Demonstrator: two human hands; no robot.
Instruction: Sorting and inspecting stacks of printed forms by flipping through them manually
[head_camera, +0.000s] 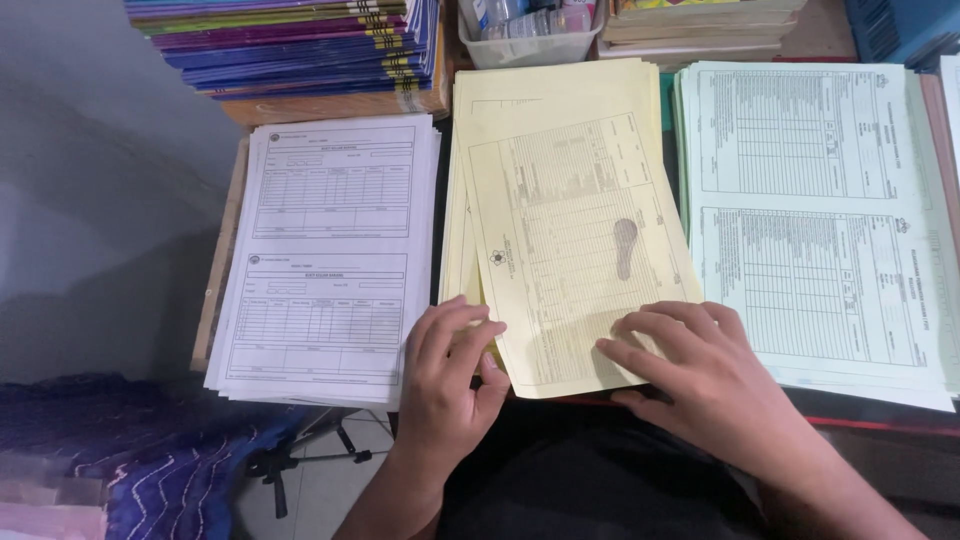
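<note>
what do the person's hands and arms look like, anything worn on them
Both are bare: the left hand and right hand show no gloves, rings or watch, and no sleeves cover either forearm as far as the frame shows. The fingers have short, unpainted nails. No markings or bands are visible.

I see no screen and no sign from here. Just behind the far edge of the yellow stack of sheets (560, 150) stands a whitish, half-clear plastic tub (525, 48), rectangular, cut off by the top of the view. Inside it lie some small containers (545, 20); one at the left has a label (492, 12) in white and blue, and one at the right looks pink, but they are too small to tell more. Far to the right of the yellow stack, in the upper corner, I see part of a blue ribbed crate (900, 25).
</note>
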